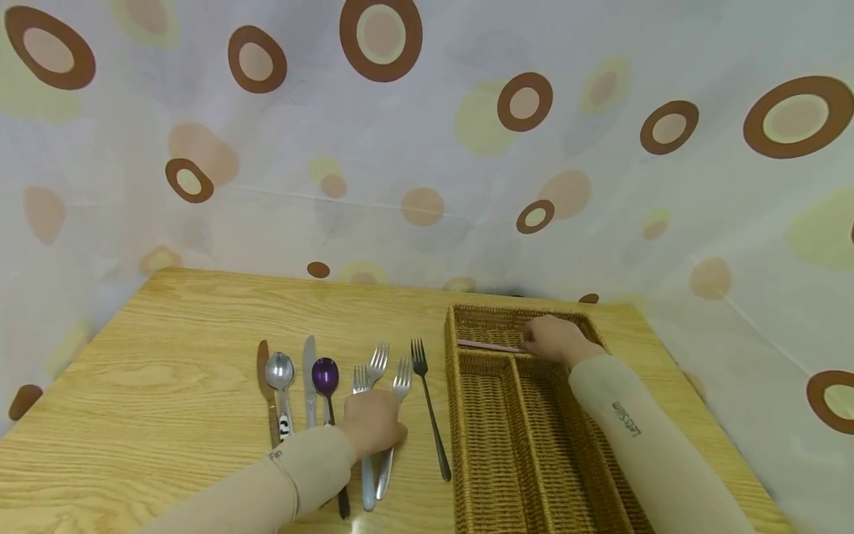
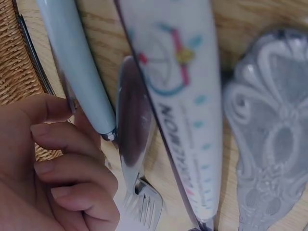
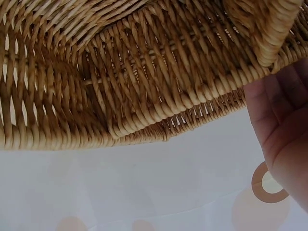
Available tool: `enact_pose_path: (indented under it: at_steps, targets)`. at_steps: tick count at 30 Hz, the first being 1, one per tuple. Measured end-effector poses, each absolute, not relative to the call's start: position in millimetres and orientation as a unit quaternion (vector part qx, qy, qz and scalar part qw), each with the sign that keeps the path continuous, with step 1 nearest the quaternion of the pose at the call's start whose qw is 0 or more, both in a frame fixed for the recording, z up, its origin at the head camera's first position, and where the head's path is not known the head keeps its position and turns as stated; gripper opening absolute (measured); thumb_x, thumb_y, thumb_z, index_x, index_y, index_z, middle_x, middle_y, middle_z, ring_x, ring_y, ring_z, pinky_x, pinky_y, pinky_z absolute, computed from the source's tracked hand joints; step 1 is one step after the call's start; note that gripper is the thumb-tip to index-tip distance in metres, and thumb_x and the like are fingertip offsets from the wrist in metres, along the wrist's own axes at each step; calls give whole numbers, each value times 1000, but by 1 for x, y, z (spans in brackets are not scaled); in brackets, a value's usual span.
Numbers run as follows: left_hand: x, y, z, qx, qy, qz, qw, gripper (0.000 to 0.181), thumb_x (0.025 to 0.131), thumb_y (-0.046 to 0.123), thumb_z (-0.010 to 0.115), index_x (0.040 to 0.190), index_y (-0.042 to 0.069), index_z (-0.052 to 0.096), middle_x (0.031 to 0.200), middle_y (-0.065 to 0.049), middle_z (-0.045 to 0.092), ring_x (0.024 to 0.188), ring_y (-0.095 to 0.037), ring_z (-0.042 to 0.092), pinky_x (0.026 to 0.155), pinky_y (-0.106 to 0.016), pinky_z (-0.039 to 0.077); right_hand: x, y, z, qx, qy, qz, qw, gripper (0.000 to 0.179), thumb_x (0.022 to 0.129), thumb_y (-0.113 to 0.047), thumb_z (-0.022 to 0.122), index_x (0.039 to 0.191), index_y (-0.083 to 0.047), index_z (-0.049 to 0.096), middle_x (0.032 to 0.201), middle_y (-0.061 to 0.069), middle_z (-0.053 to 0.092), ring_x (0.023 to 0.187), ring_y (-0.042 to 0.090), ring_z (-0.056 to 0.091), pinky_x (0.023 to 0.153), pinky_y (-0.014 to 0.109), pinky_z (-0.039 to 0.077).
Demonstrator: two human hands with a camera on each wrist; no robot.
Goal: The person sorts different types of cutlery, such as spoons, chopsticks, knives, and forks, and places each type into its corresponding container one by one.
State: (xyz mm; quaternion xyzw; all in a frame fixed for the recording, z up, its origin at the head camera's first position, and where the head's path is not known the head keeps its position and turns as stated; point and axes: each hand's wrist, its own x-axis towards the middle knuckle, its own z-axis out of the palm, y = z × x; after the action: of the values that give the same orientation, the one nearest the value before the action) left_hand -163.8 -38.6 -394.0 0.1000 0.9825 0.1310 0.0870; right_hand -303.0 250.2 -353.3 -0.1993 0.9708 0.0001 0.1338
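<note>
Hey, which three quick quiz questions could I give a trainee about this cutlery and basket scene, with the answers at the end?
1. Multiple choice: which utensil on the table lies nearest the basket? A, the purple spoon; B, the black fork; C, the spoon with the patterned handle.

2. True or false: the left hand is at the silver forks, outside the basket.

3. Fill in the colour: the slim, straight thing beside the right hand is ____.

Key: 1, B. 2, true. 3, pink.
</note>
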Motion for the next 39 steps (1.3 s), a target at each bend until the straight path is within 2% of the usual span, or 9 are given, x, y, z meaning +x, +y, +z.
enact_pose_path:
  at_steps: [5,16,21,25,29,31,33,36,39]
  targets:
    - [-164,-38,-393,89,979,153,101,38,81,29,63,54,14,42,51,2,43,47,-9,39,45,-25,34,-300,249,-349,-199,971,3,131,19,94,-17,51,94,-9,68,77,1,63,59,12,49,58,31,39]
    - [-167,-47,-391,101,935,301,155,35,93,13,45,58,13,40,50,4,37,44,-8,31,42,-20,25,-287,247,-338,-182,976,0,118,27,95,-22,51,111,-6,65,98,9,69,70,13,61,64,37,50]
    - [-167,-49,-384,98,915,355,165,39,95,12,39,56,15,37,47,5,33,42,-6,27,41,-17,24,-282,245,-334,-161,982,-5,102,28,95,-24,50,110,-7,66,91,6,69,62,11,57,57,33,47]
    - [-169,-50,-380,92,894,403,175,41,93,11,40,52,16,34,45,7,31,41,-5,25,40,-16,22,-276,238,-329,-133,986,-23,93,29,95,-26,51,110,-6,66,88,6,70,60,11,57,54,31,45]
    - [-170,-49,-376,68,863,455,206,41,90,13,41,51,17,35,42,9,30,40,-4,23,40,-16,21,-269,225,-323,-117,989,-43,85,31,95,-27,52,111,-5,66,86,6,69,58,12,55,54,30,44]
    - [-169,-47,-374,59,853,470,217,40,90,14,42,51,17,35,42,9,29,40,-5,22,40,-17,21,-266,218,-320,-109,989,-54,87,30,95,-29,52,108,-6,67,80,5,67,56,12,52,53,30,42]
    - [-168,-45,-372,54,847,481,219,38,90,14,43,52,17,36,43,8,30,41,-5,22,41,-17,21,-262,211,-317,-102,989,-67,89,29,95,-30,51,103,-6,67,72,2,63,54,12,47,51,29,39]
    - [-166,-40,-367,48,847,485,212,33,89,14,45,58,16,38,48,7,33,44,-5,25,42,-17,23,-257,203,-314,-95,986,-93,97,29,94,-31,52,88,-7,67,55,-2,47,49,11,38,48,27,32]
    - [-163,-36,-363,46,851,480,206,31,89,14,47,59,15,39,50,6,34,45,-6,25,42,-17,23,-251,195,-312,-96,983,-120,105,32,94,-32,52,80,-7,66,50,-5,38,48,10,32,47,26,30]
